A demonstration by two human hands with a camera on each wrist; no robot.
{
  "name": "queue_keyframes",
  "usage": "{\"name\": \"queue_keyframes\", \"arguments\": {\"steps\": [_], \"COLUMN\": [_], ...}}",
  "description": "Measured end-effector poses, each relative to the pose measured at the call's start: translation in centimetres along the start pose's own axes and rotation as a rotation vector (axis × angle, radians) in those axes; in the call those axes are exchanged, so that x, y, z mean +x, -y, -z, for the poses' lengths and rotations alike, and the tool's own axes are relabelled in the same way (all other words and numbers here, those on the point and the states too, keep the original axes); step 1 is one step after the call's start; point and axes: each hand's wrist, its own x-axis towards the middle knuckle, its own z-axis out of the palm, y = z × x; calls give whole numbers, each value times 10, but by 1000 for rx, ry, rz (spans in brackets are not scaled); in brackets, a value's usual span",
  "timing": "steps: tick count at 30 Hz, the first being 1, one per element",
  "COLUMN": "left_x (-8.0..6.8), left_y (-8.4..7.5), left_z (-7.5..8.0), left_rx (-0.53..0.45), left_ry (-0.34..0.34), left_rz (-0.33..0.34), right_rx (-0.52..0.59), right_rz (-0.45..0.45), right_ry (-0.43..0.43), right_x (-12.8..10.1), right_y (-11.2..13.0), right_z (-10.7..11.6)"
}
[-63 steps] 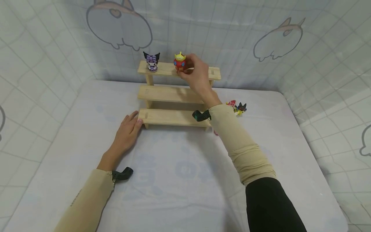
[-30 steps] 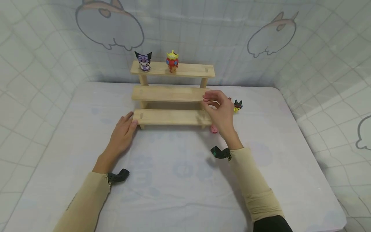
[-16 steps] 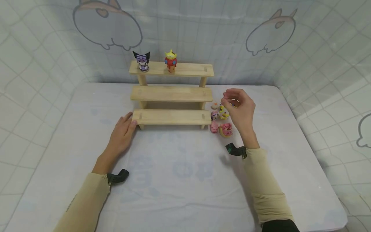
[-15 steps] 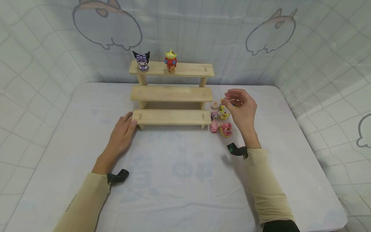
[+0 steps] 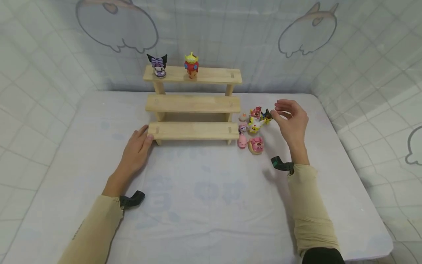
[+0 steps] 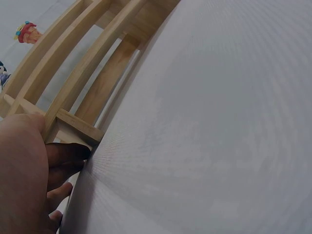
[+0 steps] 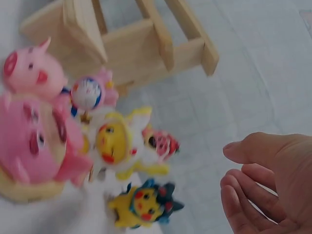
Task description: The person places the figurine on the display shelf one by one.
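At the left end of a three-tier wooden display shelf (image 5: 194, 130), my left hand (image 5: 134, 150) lies on the table with its thumb touching the lowest board and its fingers along the side. My right hand (image 5: 292, 123) hovers just right of a group of toy figurines, fingers loosely bent and nothing between them. Nearest to it is a yellow figurine with dark ears (image 7: 145, 204), standing apart from the fingertips. Beside that are a yellow one in a white hood (image 7: 114, 141) and a red-capped pink one (image 5: 255, 112). A purple-and-black figurine (image 5: 159, 66) and a red-and-yellow one (image 5: 191, 66) stand on the top board.
More figurines sit by the shelf's right end: a pink pig (image 5: 242, 141), a pink one on a tan base (image 5: 256, 145), a small pink-and-purple one (image 5: 243, 127) and a pale one (image 5: 243, 117). A patterned curtain (image 5: 211, 40) hangs behind the table.
My right hand has let go of the red-and-yellow figurine on the top board and moved down and right, past the figurine group. My left hand has stayed at the shelf.
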Motion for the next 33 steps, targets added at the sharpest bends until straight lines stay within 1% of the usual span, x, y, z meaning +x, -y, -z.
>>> {"name": "queue_keyframes", "arguments": {"steps": [3,8,15,18,22,26,29,33], "left_x": [0,1,3,3,5,5,3,1], "left_y": [0,0,1,0,0,0,1,1], "left_z": [-1,5,4,3,0,-2,-3,-1], "left_rx": [-5,5,-9,-9,-1,-4,-7,-15], "left_ry": [0,0,18,24,10,10,17,11], "left_rz": [-3,0,27,40,38,38,41,28], "right_rx": [-48,-87,-48,-18,9,7,-8,-4], "right_rz": [-51,-135,-208,-241,-247,-245,-254,-225], "right_ry": [18,85,190,220,233,227,232,232], "right_x": [1,3,3,1,4,6,2,-2], "right_y": [-13,-32,-53,-62,-74,-80,-79,-77], "right_z": [3,-1,-2,-2,-2,-3,-4,-6]}}
